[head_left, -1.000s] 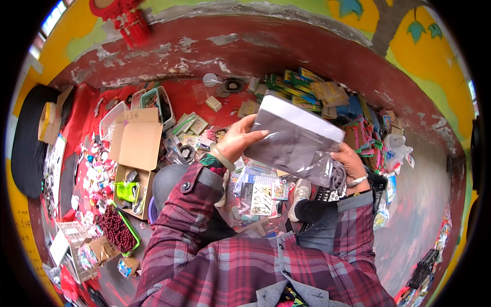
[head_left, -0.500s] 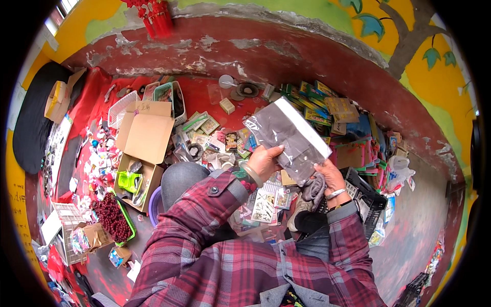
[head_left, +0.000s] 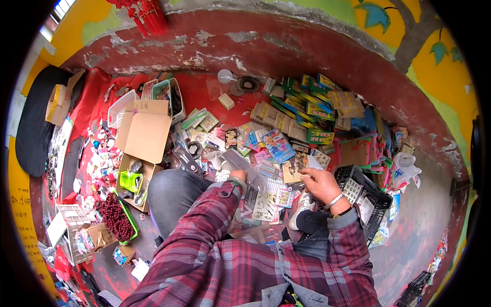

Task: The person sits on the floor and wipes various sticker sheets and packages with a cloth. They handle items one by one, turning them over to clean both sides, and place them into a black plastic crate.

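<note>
One clear sleeve (head_left: 246, 165), likely edge-held for control, sits in our left hand (head_left: 238, 175); right hand (head_left: 321, 185) curls narrow, whether gripping we cannot tell.

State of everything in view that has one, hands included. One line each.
Left hand: at the clear plastic, partly hidden; grip unclear
Right hand: fingers bent; grip unclear
Clear plastic: slanting, beside the left hand
Cardboard box: open, flap back, things inside
Black crate: open-topped, sheets inside
Green tray: loaded with dark red beads
White plastic bag: crumpled
Red tassels: hanging
Dark red wall: paint flaking
</note>
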`<state>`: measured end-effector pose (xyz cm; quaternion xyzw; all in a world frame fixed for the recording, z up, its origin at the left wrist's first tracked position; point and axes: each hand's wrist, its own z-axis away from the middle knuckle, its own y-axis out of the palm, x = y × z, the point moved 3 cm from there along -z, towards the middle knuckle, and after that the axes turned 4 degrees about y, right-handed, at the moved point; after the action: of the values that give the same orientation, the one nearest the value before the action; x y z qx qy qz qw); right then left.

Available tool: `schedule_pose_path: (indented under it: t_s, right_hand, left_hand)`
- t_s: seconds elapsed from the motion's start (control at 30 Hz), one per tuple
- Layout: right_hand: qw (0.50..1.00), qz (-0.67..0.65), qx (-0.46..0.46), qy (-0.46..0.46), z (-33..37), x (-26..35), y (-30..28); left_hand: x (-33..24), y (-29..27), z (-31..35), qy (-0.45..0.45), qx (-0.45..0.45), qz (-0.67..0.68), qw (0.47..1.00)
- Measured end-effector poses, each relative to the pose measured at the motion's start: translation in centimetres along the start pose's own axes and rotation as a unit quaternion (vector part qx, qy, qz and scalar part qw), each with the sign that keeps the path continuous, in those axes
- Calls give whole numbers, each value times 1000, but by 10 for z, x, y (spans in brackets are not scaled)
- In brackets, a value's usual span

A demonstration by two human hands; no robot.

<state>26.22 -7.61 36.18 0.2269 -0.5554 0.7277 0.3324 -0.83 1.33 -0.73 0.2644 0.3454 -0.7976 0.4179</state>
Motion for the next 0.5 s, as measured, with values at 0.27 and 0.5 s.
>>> schedule_pose_path:
  t_s: [0.27, 0.5]
  right_hand:
    - [998, 51, 22, 26, 2, 9, -6]
    - [998, 59, 20, -24, -4, 27, -7]
  left_hand:
    - [-73, -23, -26, -87, -84, 315, 941]
    - [-226, -146, -87, 33, -171, 463, 869]
